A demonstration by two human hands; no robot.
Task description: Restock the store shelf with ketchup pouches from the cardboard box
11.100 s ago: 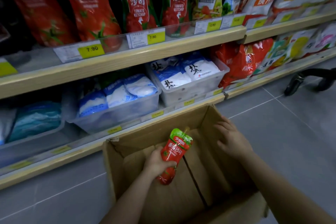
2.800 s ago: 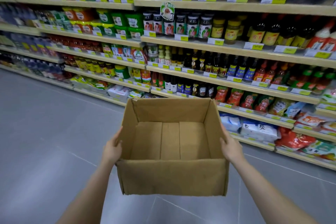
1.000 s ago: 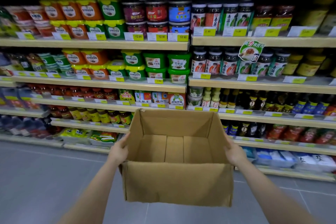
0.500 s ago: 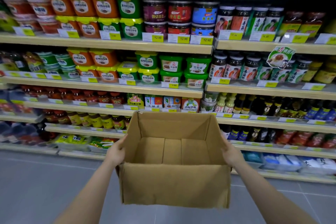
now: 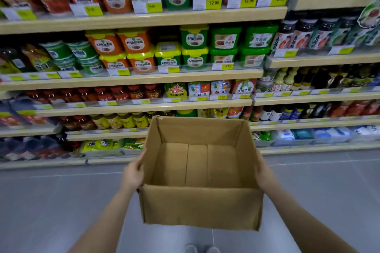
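Observation:
An open brown cardboard box [image 5: 200, 207] is held in the air in front of me, above the grey floor. Its inside shows only bare cardboard. My left hand [image 5: 133, 172] grips its left wall and my right hand [image 5: 263, 172] grips its right wall. Red ketchup pouches [image 5: 357, 108] stand blurred on a low shelf at the far right, well away from the box.
Long store shelves [image 5: 144, 17] packed with sauce tubs [image 5: 193, 38], jars and dark bottles [image 5: 304, 36] fill the view ahead. Blue and white bags [image 5: 320, 133] lie in bins on the bottom shelf at the right. Grey tiled floor [image 5: 51, 201] stretches between me and the shelves.
The view has swung further left along the shelves and nearer to them. The box stays empty in both hands. Much earlier my left hand held a ketchup pouch over the box on the floor.

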